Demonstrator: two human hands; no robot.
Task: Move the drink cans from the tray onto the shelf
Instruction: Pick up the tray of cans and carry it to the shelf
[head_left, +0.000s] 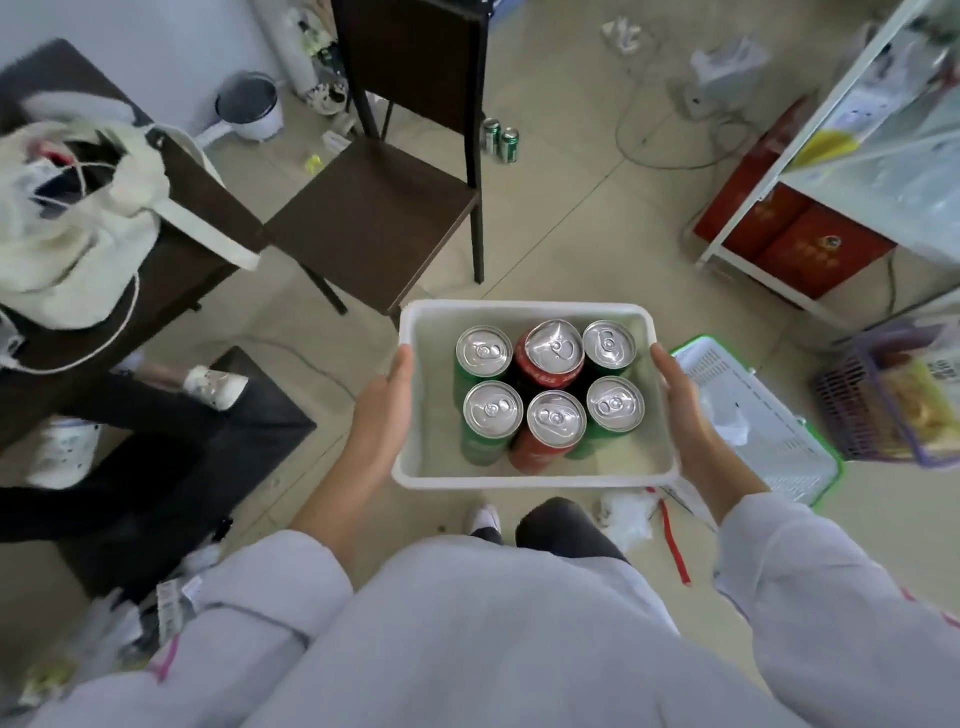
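Observation:
I carry a white plastic tray (524, 310) in front of my body, above the floor. My left hand (382, 410) grips its left rim and my right hand (683, 410) grips its right rim. Several drink cans stand upright in the tray in two rows: green cans (484, 352) at the corners and red cans (555, 349) in the middle. The white metal shelf (769, 200) stands at the upper right, with red boxes (810, 244) on its bottom level.
A dark chair (374, 208) stands ahead on the left, beside a dark table with a white bag (78, 228). Two green cans (501, 139) stand on the floor behind the chair. A green-and-white basket (753, 415) and a purple basket (883, 405) lie on the right. Another person's legs (130, 467) are at left.

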